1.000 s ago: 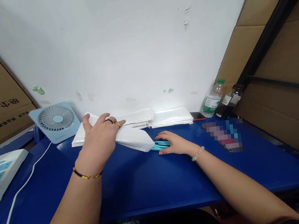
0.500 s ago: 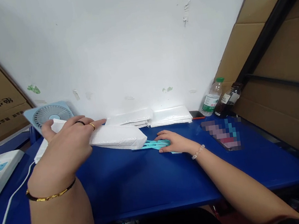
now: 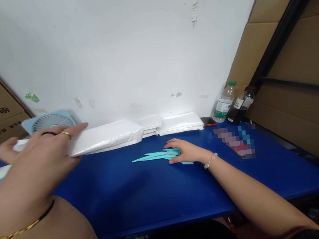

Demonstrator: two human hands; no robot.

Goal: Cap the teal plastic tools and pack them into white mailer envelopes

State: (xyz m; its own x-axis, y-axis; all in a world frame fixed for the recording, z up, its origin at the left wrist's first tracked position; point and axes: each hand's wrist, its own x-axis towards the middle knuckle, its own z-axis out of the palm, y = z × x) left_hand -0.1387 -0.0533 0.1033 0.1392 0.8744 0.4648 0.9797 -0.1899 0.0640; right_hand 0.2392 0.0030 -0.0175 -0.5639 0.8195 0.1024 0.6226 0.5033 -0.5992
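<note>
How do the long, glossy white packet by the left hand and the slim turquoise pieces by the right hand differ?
The long, glossy white packet is broad and blunt-ended; the slim turquoise pieces are narrow and tapered. The left hand holds the packet, while the pieces lie on the blue table under the right hand. Both are partly covered.

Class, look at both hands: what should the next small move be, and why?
Probably, the left hand should lay the white bag down on the blue table: it grips the bag apart from the teal sticks, whose points lie uncovered, while the right hand has its fingers around their other end.
</note>
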